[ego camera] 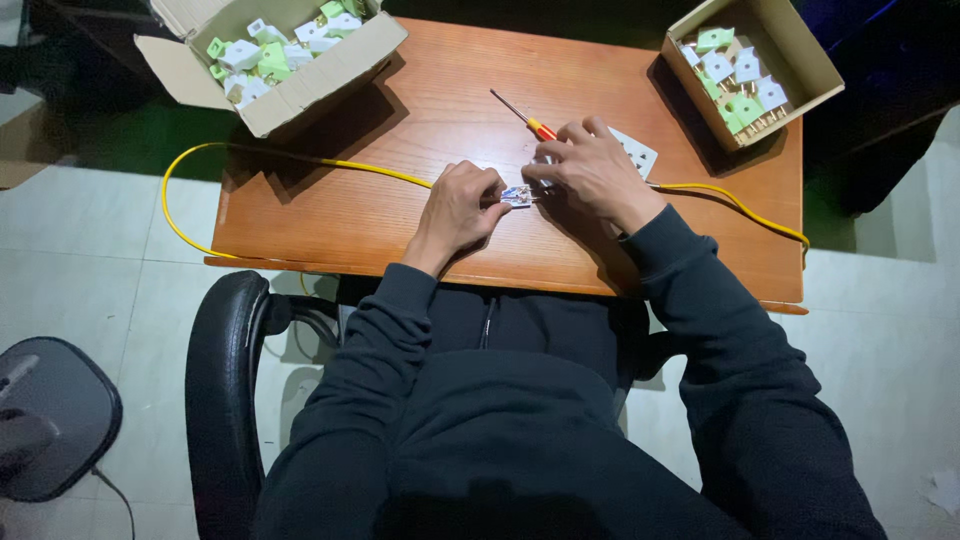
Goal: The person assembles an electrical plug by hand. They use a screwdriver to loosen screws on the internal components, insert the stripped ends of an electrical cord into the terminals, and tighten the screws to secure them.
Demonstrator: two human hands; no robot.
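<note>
I pinch the small white plug part [518, 195] between both hands at mid-surface, left hand [458, 208] and right hand [595, 172] closed on it, steadying it; the red-handled screwdriver [528, 117] lies within reach (just behind).

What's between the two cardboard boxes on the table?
Head view: bare wood tabletop lies between the left box and the right box, with only the screwdriver lower in the gap.
</note>
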